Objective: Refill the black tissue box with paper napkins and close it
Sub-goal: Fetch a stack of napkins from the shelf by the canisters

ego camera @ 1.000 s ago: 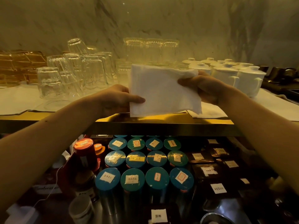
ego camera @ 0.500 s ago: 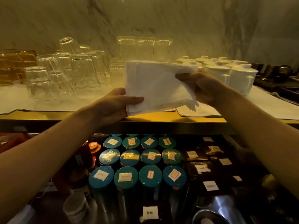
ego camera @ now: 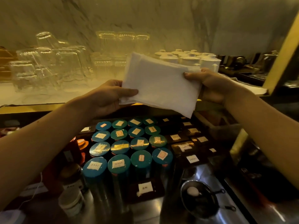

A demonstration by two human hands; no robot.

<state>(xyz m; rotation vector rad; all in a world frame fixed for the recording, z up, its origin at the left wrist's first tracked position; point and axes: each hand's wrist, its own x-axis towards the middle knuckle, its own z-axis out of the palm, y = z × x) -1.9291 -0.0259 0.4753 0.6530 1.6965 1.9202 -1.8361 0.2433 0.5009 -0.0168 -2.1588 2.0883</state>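
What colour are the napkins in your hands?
Plain white napkins, no pattern, seen clearly in the head view.

Single view, taken from the person's head, facing forward and down across a counter toward a marbled wall at 12 o'clock. Wide-angle lens; straight edges bow near the frame borders. Both forearms enter from 7 and 5 o'clock, the left hand (ego camera: pixel 106 96) and right hand (ego camera: pixel 212 85) close to the lens at centre. Near field, 6 o'clock: blue-lidded canisters (ego camera: pixel 129 146) seen from above. Far field: upturned glasses (ego camera: pixel 53 65) at 10 o'clock, white lidded cups (ego camera: pixel 191 59) at 1 o'clock.
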